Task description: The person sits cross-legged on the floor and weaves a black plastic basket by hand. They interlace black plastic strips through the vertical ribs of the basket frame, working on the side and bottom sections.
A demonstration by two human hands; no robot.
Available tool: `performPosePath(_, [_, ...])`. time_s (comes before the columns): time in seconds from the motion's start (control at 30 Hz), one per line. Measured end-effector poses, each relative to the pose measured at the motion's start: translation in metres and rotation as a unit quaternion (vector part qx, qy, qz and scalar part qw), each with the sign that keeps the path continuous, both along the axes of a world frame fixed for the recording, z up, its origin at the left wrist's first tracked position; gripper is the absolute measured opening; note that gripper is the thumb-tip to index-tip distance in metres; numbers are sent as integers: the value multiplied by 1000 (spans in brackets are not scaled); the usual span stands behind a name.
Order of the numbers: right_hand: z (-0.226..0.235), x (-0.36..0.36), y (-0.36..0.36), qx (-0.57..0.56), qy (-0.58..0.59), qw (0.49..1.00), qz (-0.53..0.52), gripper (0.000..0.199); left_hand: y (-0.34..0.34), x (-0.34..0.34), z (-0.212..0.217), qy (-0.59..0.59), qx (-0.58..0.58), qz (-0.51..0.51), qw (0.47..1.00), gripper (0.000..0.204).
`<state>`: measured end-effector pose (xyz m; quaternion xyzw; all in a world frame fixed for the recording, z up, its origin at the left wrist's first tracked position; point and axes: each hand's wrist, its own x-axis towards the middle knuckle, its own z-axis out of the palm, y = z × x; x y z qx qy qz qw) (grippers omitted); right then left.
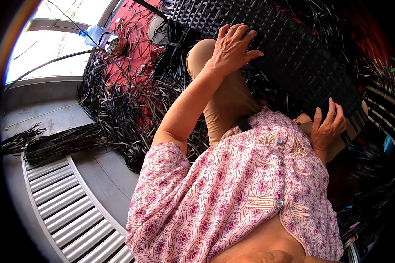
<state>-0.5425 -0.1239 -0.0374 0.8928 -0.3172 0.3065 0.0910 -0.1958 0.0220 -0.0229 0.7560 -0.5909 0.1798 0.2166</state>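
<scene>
A large black woven panel [285, 52] of flat strips slants across the upper right, over my knees. On its near left edge rests my left hand [233, 49], fingers bent slightly over the weave and thumb apart. Farther along the same edge, at the lower right, my right hand [328, 125] has its fingers apart and raised, with the tips at the panel's edge. Whether those tips press on the weave I cannot tell. Neither hand shows a tool or a loose strip in it.
Loose black strips [127, 114] lie heaped over a red floor [125, 70] to the left. A tied bundle of dark strips [66, 142] lies by a pale slatted bench [70, 210]. A light blue plastic item [94, 35] is near the bright opening. More black strips [373, 175] fill the right.
</scene>
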Motion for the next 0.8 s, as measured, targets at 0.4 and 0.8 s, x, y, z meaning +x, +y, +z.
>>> performPosePath(0.4, [4, -1, 2, 2, 2, 1000, 11, 44, 10, 19, 20, 44, -13, 19, 999, 59])
performPosePath(0.8, [1, -3, 4, -7, 19, 1000, -1, 44, 15, 39, 15, 42, -5, 89, 995, 58])
